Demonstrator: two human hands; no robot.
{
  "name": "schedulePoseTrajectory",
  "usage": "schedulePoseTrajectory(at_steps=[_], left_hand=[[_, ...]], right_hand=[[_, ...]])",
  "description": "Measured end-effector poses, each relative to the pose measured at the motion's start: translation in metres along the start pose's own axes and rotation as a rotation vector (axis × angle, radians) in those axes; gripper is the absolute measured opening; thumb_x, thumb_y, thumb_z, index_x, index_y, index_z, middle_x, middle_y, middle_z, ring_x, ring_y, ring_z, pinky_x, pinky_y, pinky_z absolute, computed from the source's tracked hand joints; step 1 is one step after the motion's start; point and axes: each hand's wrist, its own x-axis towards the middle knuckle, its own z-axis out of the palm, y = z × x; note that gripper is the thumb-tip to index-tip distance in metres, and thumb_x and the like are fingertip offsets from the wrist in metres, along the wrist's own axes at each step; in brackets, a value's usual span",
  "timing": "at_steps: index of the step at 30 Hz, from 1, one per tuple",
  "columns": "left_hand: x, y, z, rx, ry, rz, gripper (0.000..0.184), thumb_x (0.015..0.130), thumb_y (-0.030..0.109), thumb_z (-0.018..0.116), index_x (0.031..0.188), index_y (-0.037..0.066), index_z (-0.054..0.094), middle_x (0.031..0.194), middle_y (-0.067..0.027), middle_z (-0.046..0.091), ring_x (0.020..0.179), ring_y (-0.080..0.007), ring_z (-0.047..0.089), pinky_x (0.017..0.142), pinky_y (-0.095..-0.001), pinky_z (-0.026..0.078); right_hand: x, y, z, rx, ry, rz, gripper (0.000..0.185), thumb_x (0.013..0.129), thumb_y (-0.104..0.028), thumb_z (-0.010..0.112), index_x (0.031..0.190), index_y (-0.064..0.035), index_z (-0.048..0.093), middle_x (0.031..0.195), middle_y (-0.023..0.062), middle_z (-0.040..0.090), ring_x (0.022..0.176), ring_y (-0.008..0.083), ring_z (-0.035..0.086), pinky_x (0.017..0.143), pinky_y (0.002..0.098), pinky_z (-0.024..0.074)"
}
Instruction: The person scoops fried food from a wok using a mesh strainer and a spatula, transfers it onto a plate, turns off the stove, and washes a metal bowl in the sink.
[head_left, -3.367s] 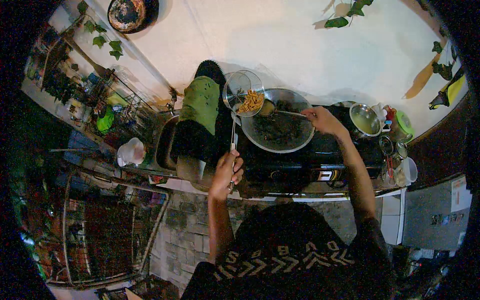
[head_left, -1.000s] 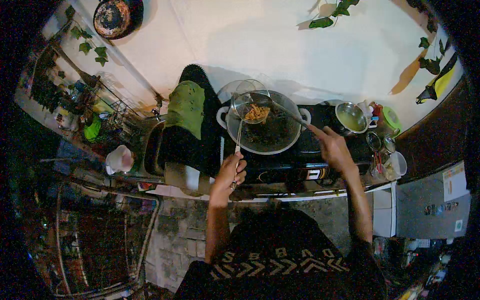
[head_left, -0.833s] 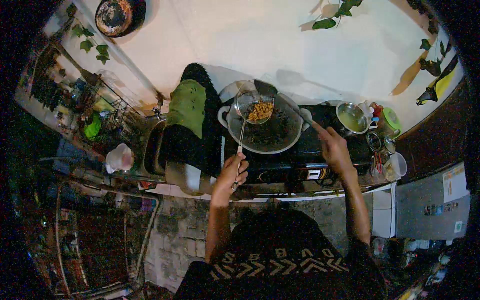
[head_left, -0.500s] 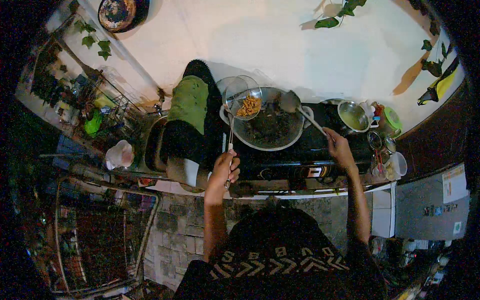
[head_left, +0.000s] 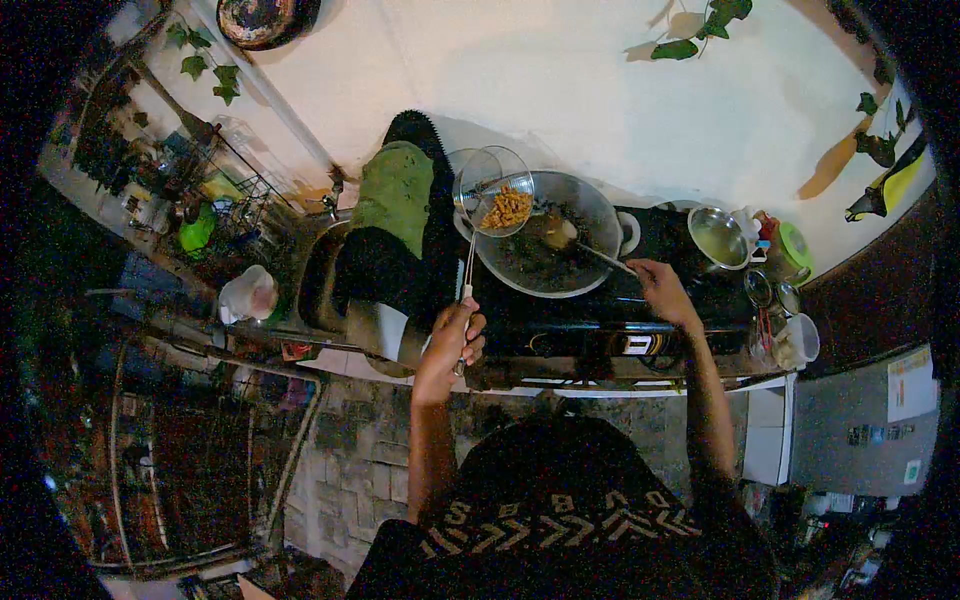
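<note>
My left hand is closed around the long handle of a wire strainer. The strainer's basket is over the left part of a wide wok, and golden-brown fried pieces lie in it. Closed on the handle of a spatula, my right hand is at the wok's right side. The spatula's head is down inside the wok, around the middle. Dark contents at the wok's bottom are too dim to make out.
The wok sits on a black stove. To its right are a metal bowl, a green-lidded container and a clear plastic tub. Leftward are a green cloth-like thing, a sink and a wire rack.
The spatula's head has moved left and down from the wok's upper right rim to its middle. My right hand has shifted slightly left relative to the stove. The strainer stays over the wok's left side.
</note>
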Motion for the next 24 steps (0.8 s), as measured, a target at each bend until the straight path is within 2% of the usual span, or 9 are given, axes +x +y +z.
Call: schedulePoseTrajectory(at_steps=[1,4,7,16,17,19,20,22,24], left_hand=[[-0.002,0.001,0.000,0.009,0.002,0.003,0.024,0.101,0.035,0.050,0.100,0.011,0.046,0.062,0.0034,0.037,0.040,-0.0063,0.032,0.037,-0.0242,0.026],[-0.004,0.001,-0.001,0.008,0.006,0.009,0.023,0.102,0.034,0.049,0.100,0.011,0.046,0.062,0.0032,0.037,0.040,-0.0065,0.032,0.036,-0.0247,0.026],[-0.005,0.000,-0.003,-0.006,0.002,0.020,0.022,0.102,0.033,0.049,0.100,0.011,0.046,0.062,0.0030,0.037,0.040,-0.0065,0.032,0.036,-0.0249,0.026],[-0.003,0.003,-0.007,0.013,0.042,0.022,0.018,0.102,0.031,0.047,0.101,0.013,0.047,0.063,0.0033,0.038,0.041,-0.0062,0.033,0.036,-0.0236,0.027],[-0.003,0.003,-0.008,-0.011,0.027,0.023,0.018,0.102,0.031,0.047,0.101,0.013,0.047,0.063,0.0033,0.038,0.041,-0.0061,0.032,0.035,-0.0234,0.027],[-0.006,0.006,-0.006,0.007,0.056,0.024,0.019,0.102,0.032,0.047,0.101,0.013,0.047,0.064,0.0031,0.038,0.041,-0.0062,0.032,0.036,-0.0235,0.027],[-0.007,0.007,-0.005,0.026,0.083,0.023,0.020,0.102,0.032,0.048,0.100,0.012,0.047,0.064,0.0030,0.038,0.041,-0.0063,0.032,0.036,-0.0236,0.027],[-0.008,0.006,-0.005,-0.002,0.067,0.034,0.021,0.102,0.032,0.048,0.100,0.011,0.047,0.064,0.0029,0.038,0.041,-0.0064,0.032,0.036,-0.0240,0.026],[-0.007,0.005,-0.005,-0.030,0.048,0.044,0.022,0.102,0.033,0.048,0.100,0.011,0.047,0.064,0.0027,0.038,0.041,-0.0064,0.032,0.036,-0.0243,0.026]], right_hand=[[0.001,-0.001,0.003,0.002,-0.003,-0.004,0.030,0.094,-0.017,0.052,0.115,0.0000,0.066,0.107,0.0219,0.068,0.102,0.0370,0.065,0.093,0.0430,0.0489],[0.007,0.012,0.020,0.191,-0.008,0.034,0.031,0.102,-0.023,0.050,0.118,-0.0017,0.065,0.066,0.0047,0.059,0.051,0.0127,0.053,0.049,0.0300,0.0437],[0.016,0.023,0.036,0.189,0.067,0.035,0.032,0.102,-0.025,0.049,0.121,-0.0035,0.064,0.059,-0.0042,0.044,0.043,0.0050,0.035,0.039,0.0265,0.0298],[0.028,0.004,0.045,0.291,0.038,0.014,0.038,0.103,-0.031,0.049,0.127,-0.0049,0.062,0.059,-0.0052,0.043,0.045,0.0051,0.037,0.042,0.0246,0.0337],[0.027,0.000,0.044,0.280,0.046,0.051,0.035,0.101,-0.026,0.048,0.122,-0.0030,0.064,0.085,0.0066,0.056,0.073,0.0172,0.052,0.066,0.0315,0.0419],[0.027,-0.001,0.042,0.270,0.053,0.087,0.032,0.100,-0.020,0.047,0.118,-0.0011,0.066,0.111,0.0184,0.070,0.101,0.0292,0.067,0.090,0.0384,0.0501],[0.027,0.004,0.038,0.290,0.045,0.053,0.035,0.101,-0.027,0.049,0.121,-0.0035,0.065,0.087,0.0064,0.057,0.075,0.0168,0.053,0.066,0.0310,0.0412],[0.024,-0.008,0.027,0.310,0.037,0.019,0.039,0.102,-0.034,0.051,0.125,-0.0058,0.063,0.063,-0.0056,0.044,0.049,0.0043,0.038,0.042,0.0237,0.0322],[0.016,-0.029,0.001,0.263,-0.090,0.253,0.035,0.101,-0.023,0.046,0.119,0.0001,0.065,0.103,0.0180,0.070,0.094,0.0232,0.065,0.088,0.0365,0.0488]])
